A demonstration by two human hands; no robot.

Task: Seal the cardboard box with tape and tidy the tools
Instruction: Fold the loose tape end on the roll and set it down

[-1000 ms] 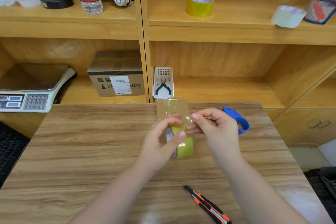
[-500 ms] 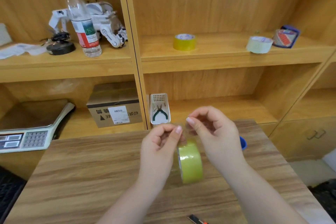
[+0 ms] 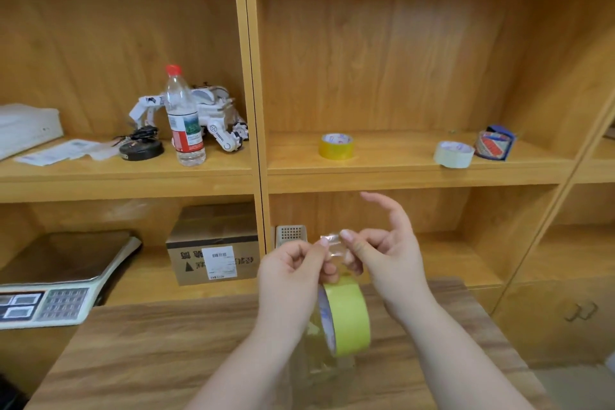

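Note:
A yellow-green roll of clear packing tape (image 3: pixel 346 316) hangs in the air above the wooden table (image 3: pixel 173 353). Its loose end (image 3: pixel 331 243) is pinched from both sides: my left hand (image 3: pixel 293 273) grips it on the left, my right hand (image 3: pixel 382 260) on the right, index finger raised. A pulled-out clear strip hangs below the roll. The cardboard box (image 3: pixel 213 246), with a white label, sits on the lower shelf left of the divider. A white basket (image 3: pixel 291 234) shows behind my left hand.
The upper shelf holds a yellow tape roll (image 3: pixel 336 146), a whitish tape roll (image 3: pixel 454 154), a tape dispenser (image 3: pixel 494 142), a water bottle (image 3: pixel 183 120) and a white toy robot (image 3: pixel 216 116). A digital scale (image 3: pixel 60 280) stands at lower left.
The view has tilted upward, so the knife and blue dispenser on the table left the frame. Both hands lifted the tape roll higher; my right index finger now sticks up.

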